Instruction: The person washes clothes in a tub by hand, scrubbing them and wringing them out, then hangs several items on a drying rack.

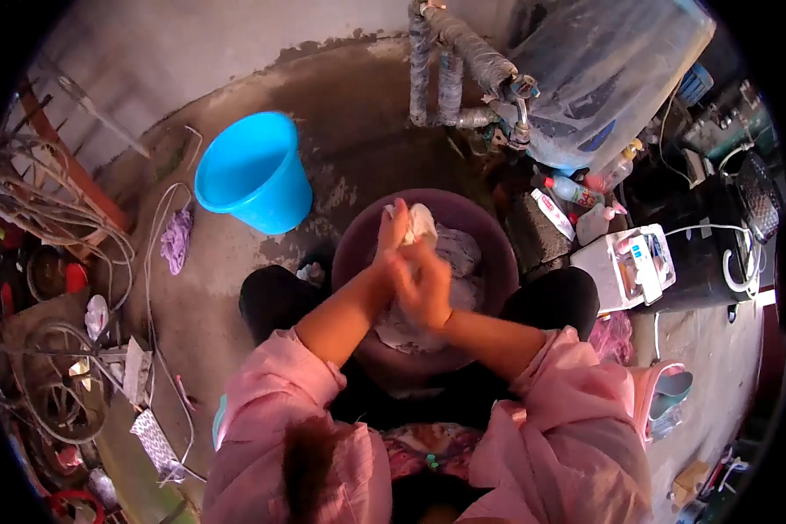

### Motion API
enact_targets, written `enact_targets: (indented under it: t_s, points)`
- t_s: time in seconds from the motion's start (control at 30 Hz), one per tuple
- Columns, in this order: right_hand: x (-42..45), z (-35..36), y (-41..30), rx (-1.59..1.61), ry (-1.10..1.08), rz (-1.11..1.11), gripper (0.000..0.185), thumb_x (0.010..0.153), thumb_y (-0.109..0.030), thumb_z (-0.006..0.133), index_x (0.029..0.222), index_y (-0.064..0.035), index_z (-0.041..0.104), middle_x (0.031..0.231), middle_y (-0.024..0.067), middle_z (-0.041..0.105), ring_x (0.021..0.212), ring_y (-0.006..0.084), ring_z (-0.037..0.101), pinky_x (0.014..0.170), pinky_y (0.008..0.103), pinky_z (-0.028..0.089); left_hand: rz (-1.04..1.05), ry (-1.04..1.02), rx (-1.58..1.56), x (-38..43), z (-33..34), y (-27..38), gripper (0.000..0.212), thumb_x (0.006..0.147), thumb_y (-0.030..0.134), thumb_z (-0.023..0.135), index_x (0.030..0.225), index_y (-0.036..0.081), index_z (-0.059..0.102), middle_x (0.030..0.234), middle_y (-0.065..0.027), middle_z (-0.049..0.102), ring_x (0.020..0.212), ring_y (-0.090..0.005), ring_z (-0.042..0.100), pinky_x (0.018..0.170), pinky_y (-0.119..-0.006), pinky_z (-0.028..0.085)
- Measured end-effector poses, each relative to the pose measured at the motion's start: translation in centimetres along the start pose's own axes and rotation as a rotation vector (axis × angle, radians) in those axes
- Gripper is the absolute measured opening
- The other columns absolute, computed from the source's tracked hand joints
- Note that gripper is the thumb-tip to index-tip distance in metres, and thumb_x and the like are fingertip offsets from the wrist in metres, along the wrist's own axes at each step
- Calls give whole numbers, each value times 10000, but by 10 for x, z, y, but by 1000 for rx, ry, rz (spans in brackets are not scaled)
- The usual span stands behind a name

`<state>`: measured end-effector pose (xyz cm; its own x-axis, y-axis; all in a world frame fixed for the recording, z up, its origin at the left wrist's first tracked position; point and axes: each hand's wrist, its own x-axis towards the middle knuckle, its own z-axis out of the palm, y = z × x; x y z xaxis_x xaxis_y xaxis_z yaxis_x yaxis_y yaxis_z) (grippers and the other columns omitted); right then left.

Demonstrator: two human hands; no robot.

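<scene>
Over a dark purple basin (498, 314) between my knees, both hands are together on a whitish cloth (423, 224). My left hand (393, 239) has its fingers pointing away from me along the cloth's left side. Pressed close against it, my right hand (426, 281) is slightly blurred and bent at the fingers. The cloth bunches out beyond them. Below, pale wet fabric (458, 252) lies heaped in the basin, partly hidden by my hands and forearms.
A bright blue bucket (255, 170) stands ahead to the left. Wrapped pipes with a metal tap (523, 111) rise ahead right. Several bottles (573, 190) and a white container (619, 268) stand on the right. A cable (150, 281) and a purple cloth (177, 241) lie on the concrete floor at left.
</scene>
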<state>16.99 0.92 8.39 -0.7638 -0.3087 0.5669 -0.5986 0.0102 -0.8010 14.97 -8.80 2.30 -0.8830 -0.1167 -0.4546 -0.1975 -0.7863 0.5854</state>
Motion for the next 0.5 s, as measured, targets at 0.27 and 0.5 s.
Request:
enact_targets:
  t_s: [0.27,0.5]
  points:
    - [39,-14,37,-21,170,307,147,752,-166,604,721,-59,508,641,104,577,546,257,560,507,317,425,121,173,15,-31,57,-12,293,854,409,369,881,138,476,884,13,517,813,-142,505,678,-301,425]
    - [10,-11,19,-16,-13,25,128,740,-144,610,767,-33,551,707,124,576,643,263,559,589,315,431,-26,-228,-63,-26,11,-22,348,862,423,323,916,122,490,905,-7,512,835,-119,505,721,-268,424]
